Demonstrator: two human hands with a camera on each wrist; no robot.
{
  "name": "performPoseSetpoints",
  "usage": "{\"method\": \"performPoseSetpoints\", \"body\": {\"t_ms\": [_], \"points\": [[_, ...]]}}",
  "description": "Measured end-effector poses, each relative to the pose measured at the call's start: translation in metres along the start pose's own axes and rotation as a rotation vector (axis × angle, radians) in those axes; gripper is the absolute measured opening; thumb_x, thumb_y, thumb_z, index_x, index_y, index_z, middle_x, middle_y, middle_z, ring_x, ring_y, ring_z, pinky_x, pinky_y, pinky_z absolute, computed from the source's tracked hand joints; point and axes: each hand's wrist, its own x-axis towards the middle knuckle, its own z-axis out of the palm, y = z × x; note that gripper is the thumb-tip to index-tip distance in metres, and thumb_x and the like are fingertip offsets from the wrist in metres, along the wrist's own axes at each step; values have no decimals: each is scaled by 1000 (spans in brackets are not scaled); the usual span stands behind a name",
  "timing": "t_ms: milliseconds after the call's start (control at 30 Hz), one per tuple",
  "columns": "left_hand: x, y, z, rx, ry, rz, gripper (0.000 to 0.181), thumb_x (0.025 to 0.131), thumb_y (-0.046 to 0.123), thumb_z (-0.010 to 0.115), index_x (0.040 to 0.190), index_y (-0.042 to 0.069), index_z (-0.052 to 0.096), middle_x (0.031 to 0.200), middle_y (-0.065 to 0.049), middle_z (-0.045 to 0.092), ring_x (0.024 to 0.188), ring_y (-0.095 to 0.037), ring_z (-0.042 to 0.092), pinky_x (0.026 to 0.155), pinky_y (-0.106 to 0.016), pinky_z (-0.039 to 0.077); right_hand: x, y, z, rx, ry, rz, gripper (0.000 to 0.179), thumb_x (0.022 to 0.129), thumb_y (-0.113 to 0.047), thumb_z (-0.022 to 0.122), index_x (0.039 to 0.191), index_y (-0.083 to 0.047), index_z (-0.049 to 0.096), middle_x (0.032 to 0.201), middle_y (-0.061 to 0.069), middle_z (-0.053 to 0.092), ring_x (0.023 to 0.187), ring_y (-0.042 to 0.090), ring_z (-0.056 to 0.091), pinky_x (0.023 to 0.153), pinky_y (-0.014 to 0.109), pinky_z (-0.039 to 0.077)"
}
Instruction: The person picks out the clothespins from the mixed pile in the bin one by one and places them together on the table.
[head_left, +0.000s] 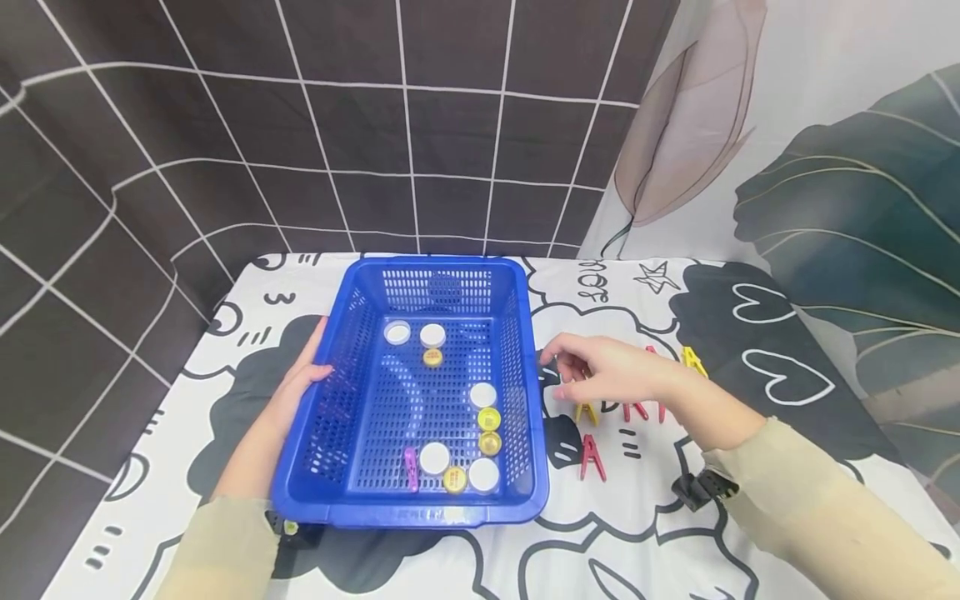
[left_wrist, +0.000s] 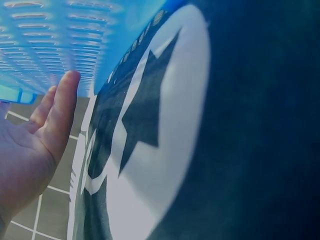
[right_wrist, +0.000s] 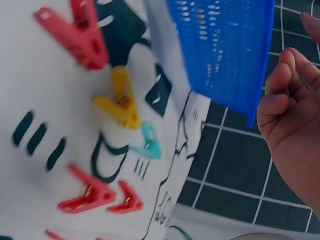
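Note:
A blue plastic basket (head_left: 411, 515) stands on the patterned cloth, holding several white bottle caps (head_left: 434, 458), several yellow caps (head_left: 454, 479) and one purple clothespin (head_left: 412, 471). My left hand (head_left: 294, 385) rests against the basket's left side, thumb at the rim; the left wrist view shows its fingers (left_wrist: 62, 112) straight along the outer wall. Just beyond the right rim, my right hand (head_left: 611, 368) hovers with loosely bent fingers and nothing visible in them. Below it lie a yellow clothespin (head_left: 587, 412) and a red clothespin (head_left: 591, 458).
More red clothespins (right_wrist: 87, 192) and a teal clothespin (right_wrist: 150, 142) lie on the cloth right of the basket. Another yellow clothespin (head_left: 693, 362) sits behind the right forearm. A dark gridded curtain (head_left: 450, 125) hangs behind the table.

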Motion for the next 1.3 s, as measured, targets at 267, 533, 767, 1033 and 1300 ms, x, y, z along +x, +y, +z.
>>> {"method": "performPoseSetpoints", "body": {"t_ms": [267,533,767,1033,1300], "points": [[0,2,2,-54,-24,-11,72,90,1,28,150,17,-8,156,-14,-5,140,-37,4,107,-22,28,22,-28,1,11,-67,-57,33,86,-29,66,113,-13,57,79,-6,56,70,12,52,61,25,45],[-2,1,2,-14,-5,-25,72,90,3,29,151,20,-6,156,-12,-4,141,-35,5,106,-18,28,51,-51,6,-18,-189,-101,33,86,-29,65,114,-12,56,76,-7,56,66,10,52,61,25,46],[-1,0,1,-19,-11,-16,72,90,3,29,151,20,-5,156,-12,-3,141,-34,5,106,-18,28,61,-64,4,-34,-198,-59,36,85,-33,65,116,-15,55,80,-7,59,70,11,55,64,28,48],[-1,-2,0,26,-7,12,71,90,2,30,150,15,-5,156,-14,-4,141,-34,4,106,-15,25,75,-80,5,-102,-266,-54,39,86,-36,63,118,-16,54,84,-8,60,75,10,56,69,27,48],[-2,-1,2,-14,-25,8,71,91,2,29,150,17,-6,156,-14,-5,140,-36,3,106,-18,28,96,-93,15,-119,-309,-55,43,86,-38,62,121,-14,53,86,-7,62,79,9,57,73,25,49]]}}
